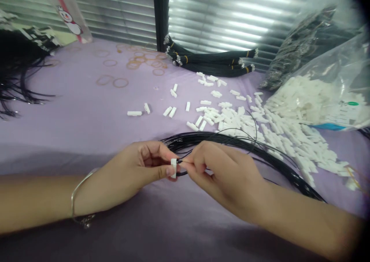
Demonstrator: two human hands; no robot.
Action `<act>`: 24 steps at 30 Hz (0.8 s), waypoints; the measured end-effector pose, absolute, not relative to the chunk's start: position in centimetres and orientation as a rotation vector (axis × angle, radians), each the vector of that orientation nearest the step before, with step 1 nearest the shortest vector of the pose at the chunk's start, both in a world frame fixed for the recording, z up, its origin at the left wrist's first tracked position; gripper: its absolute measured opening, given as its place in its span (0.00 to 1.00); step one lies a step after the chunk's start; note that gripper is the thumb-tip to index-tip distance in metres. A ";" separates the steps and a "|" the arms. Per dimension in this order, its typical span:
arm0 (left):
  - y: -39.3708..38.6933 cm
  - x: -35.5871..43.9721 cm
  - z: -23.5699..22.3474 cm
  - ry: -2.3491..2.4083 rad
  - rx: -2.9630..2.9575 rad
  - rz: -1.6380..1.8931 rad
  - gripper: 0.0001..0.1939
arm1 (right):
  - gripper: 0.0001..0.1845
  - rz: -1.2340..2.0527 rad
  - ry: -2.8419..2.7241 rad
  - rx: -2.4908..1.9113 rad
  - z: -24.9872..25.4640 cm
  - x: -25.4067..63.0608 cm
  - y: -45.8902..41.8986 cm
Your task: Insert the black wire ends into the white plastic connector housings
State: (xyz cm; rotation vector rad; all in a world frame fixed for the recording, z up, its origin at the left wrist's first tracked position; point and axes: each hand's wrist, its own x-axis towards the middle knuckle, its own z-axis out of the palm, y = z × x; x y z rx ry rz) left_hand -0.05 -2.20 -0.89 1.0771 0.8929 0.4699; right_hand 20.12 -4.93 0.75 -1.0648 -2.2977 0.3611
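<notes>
Between thumb and fingers, my left hand pinches a small white plastic connector housing, held upright. Close to its right side, my right hand has its thumb and forefinger closed on a thin black wire whose end meets the housing. Another black wire runs into the housing lower down; how deep either one sits is hidden. Behind both hands a bundle of long black wires curves across the cloth to the right.
Many loose white housings lie beyond the bundle, beside a clear bag of them. Tied black wire bundles rest by the window blinds. Rubber bands, a plastic cup and more black wires are at the back left.
</notes>
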 end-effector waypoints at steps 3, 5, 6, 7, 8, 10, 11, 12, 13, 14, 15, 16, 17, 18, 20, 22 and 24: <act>-2.1 0.1 -1.1 0.855 1.062 0.471 0.04 | 0.14 0.317 -2.353 -1.139 2.0 20.6 -5.3; -2.0 0.1 -1.2 0.839 1.038 0.487 0.05 | 0.16 0.273 -2.336 -1.230 2.9 20.9 -5.7; -2.0 0.1 -1.2 0.842 1.030 0.495 0.05 | 0.17 0.265 -2.309 -1.279 3.3 20.9 -5.8; -1.9 0.1 -1.2 0.843 1.025 0.497 0.06 | 0.17 0.268 -2.279 -1.310 3.5 20.9 -5.9; -1.9 0.1 -1.2 0.846 1.020 0.494 0.06 | 0.16 0.277 -2.257 -1.320 3.5 20.8 -5.8; -1.9 0.2 -1.2 0.846 1.016 0.494 0.06 | 0.14 0.296 -2.247 -1.277 3.3 20.5 -5.6; -1.9 0.2 -1.2 0.846 1.014 0.499 0.06 | 0.13 0.306 -2.248 -1.260 3.1 20.3 -5.4; -1.9 0.3 -1.2 0.841 1.013 0.501 0.06 | 0.12 0.315 -2.249 -1.251 2.8 20.2 -5.2; -1.9 0.3 -1.2 0.839 1.016 0.502 0.06 | 0.12 0.322 -2.248 -1.252 2.5 20.1 -5.1; -1.9 0.4 -1.1 0.838 1.020 0.504 0.06 | 0.11 0.332 -2.246 -1.263 2.2 20.0 -4.9; -1.9 0.4 -1.2 0.833 1.022 0.505 0.06 | 0.11 0.345 -2.242 -1.269 2.0 20.0 -4.7; -1.9 0.4 -1.2 0.829 1.022 0.508 0.06 | 0.11 0.356 -2.235 -1.266 1.8 20.0 -4.6; -1.9 0.4 -1.2 0.827 1.022 0.511 0.06 | 0.11 0.374 -2.226 -1.255 1.7 20.0 -4.5; -1.9 0.4 -1.1 0.829 1.025 0.510 0.06 | 0.11 0.400 -2.212 -1.243 1.6 20.0 -4.5; -1.9 0.4 -1.1 0.839 1.030 0.502 0.06 | 0.11 0.453 -2.180 -1.237 1.6 20.1 -4.3; -2.0 0.4 -1.1 0.848 1.032 0.494 0.06 | 0.11 0.507 -2.152 -1.268 1.8 20.1 -4.2; -2.0 0.3 -1.1 0.851 1.034 0.485 0.06 | 0.10 0.554 -2.136 -1.303 1.9 20.0 -4.2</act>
